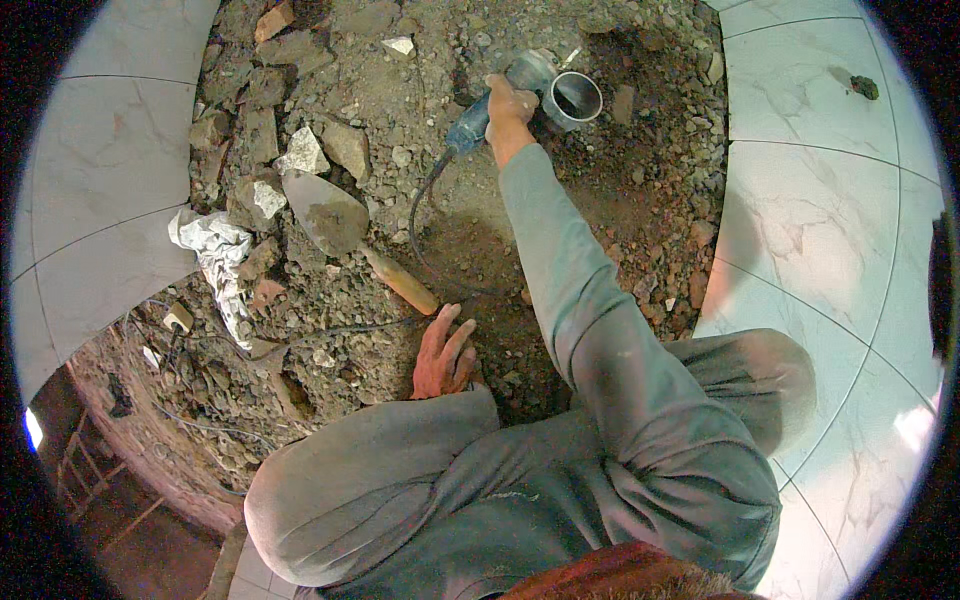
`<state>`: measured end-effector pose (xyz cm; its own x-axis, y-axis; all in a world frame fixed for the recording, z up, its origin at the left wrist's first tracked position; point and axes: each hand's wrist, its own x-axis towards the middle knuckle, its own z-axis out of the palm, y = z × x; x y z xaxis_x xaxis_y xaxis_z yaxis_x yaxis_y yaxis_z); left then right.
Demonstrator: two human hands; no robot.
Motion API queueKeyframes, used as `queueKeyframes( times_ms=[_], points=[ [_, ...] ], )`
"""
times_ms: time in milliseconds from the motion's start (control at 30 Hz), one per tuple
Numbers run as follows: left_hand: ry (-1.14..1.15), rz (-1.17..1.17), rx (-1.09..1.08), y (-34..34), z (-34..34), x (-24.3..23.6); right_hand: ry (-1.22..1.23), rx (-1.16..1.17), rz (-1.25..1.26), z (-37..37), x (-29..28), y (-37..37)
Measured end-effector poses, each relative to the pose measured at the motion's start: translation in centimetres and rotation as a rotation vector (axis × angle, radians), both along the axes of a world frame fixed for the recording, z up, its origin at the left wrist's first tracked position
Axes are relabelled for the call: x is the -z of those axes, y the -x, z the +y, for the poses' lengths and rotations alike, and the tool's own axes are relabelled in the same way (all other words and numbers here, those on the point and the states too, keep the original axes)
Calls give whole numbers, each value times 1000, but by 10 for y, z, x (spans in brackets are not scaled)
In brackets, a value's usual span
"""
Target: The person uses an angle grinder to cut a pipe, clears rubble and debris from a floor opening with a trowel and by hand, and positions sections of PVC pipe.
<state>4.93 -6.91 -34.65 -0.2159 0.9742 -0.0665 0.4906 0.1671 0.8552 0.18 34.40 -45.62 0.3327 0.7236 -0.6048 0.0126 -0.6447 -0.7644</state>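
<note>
My right hand (510, 108) is stretched far forward over the rubble, its fingers wrapped round a blue angle grinder (468, 130). The grinder's grey head (530, 70) sits close beside a round, grey, open-topped pipe or cup (574, 102), dark inside; I cannot tell whether they touch. My left hand (444, 356) is near my left knee, low over the dirt, with its fingers apart and nothing in them. Just beyond its fingertips lies the wooden handle of a trowel (405, 282), whose broad, dusty blade (328, 212) points away to the far left.
A dark power cord (416, 215) loops from the grinder across the dirt. Stone chunks (345, 148), broken white tile pieces (302, 153), a crumpled white bag (215, 250) and a pale plug or socket (178, 318) lie left. Marbled floor tiles (810, 220) border the rubble on both sides.
</note>
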Motion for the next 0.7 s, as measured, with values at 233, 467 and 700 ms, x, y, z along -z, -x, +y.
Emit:
queueKeyframes(
  times_ms=[233,467,700],
  points=[
    [27,13,-52,-4,2,-11,-47,-4,131,-18,-21,3],
    [4,0,-42,-3,1,-9,-173,-53,269,-26,-15,-6],
    [-1,7,-46,-4,-2,-9,10,-32,122,-28,-20,-2]
  ],
)
